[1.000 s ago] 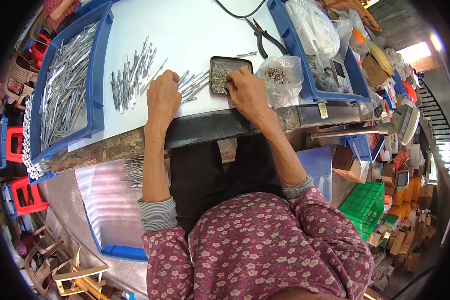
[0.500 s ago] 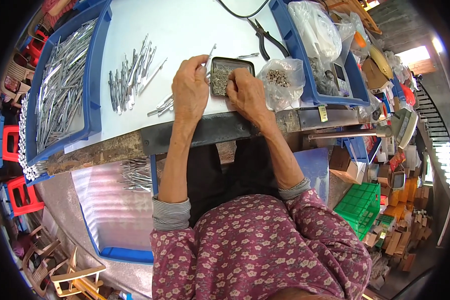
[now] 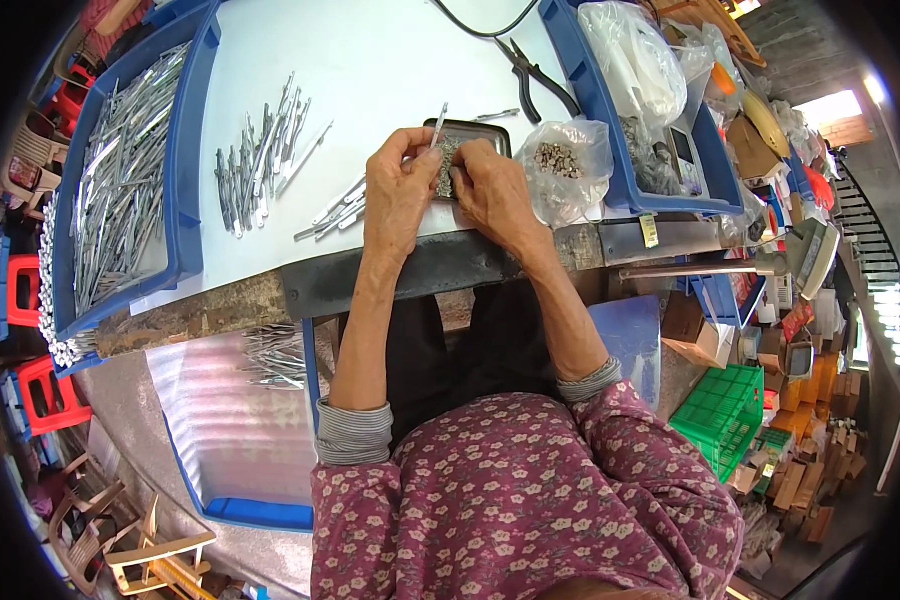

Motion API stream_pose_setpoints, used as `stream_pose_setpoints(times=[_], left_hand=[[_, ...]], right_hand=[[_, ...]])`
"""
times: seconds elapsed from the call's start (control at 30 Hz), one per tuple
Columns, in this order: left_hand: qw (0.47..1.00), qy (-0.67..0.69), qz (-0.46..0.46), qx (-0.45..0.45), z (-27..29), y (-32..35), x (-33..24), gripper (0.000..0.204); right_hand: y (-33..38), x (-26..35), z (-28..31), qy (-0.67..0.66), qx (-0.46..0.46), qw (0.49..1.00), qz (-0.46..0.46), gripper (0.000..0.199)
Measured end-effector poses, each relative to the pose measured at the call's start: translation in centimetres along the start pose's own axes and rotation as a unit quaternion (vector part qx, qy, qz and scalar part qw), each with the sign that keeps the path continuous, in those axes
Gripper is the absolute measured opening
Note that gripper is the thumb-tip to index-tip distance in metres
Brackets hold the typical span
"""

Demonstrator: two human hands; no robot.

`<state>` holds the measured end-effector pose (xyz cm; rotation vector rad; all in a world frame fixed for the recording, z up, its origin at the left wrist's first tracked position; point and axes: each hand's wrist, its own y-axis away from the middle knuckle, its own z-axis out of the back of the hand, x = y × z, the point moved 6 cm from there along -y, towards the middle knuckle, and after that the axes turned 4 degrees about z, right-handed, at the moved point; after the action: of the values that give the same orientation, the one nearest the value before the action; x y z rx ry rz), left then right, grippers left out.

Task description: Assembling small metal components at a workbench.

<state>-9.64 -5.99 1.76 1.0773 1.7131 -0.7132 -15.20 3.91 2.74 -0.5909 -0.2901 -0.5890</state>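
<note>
Pinched upright between the thumb and fingers of my left hand (image 3: 398, 192) is a slim metal strip (image 3: 439, 122), its tip rising above the hand. My right hand (image 3: 492, 188) has its fingers curled together over a dark shallow dish (image 3: 498, 128) of tiny metal pieces (image 3: 448, 165); what the fingertips hold, if anything, is hidden. Both hands are close together at the dish, partly covering it. Right of it sits a clear plastic bag (image 3: 567, 198) with small brownish metal parts (image 3: 560, 160). Several metal strips (image 3: 338, 212) lie left of my left hand.
Farther left is a larger group of metal strips (image 3: 260, 165). A blue tray (image 3: 185, 225) full of strips stands at the left, another blue tray (image 3: 620, 170) with bags at the right. Black-handled pliers (image 3: 535, 85) lie behind the dish. The table's dark front edge (image 3: 400, 265) runs before me.
My left hand has moved right and slightly down, bringing the metal strip over the dish next to my right hand. The right hand stays at the dish, its fingers shifted slightly.
</note>
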Motion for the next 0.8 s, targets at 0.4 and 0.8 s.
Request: stream_pose_setpoints(times=[0.4,0.8], left_hand=[[0.999,0.008,0.033,0.007,0.1,-0.2,1.0,0.018],[0.995,0.064,0.072,0.012,-0.1,0.1,0.9,0.017]], right_hand=[[0.2,-0.6,0.6,-0.129,-0.072,0.985,-0.090,0.010],[0.0,-1.0,0.8,-0.505,-0.103,0.825,-0.233,0.008]])
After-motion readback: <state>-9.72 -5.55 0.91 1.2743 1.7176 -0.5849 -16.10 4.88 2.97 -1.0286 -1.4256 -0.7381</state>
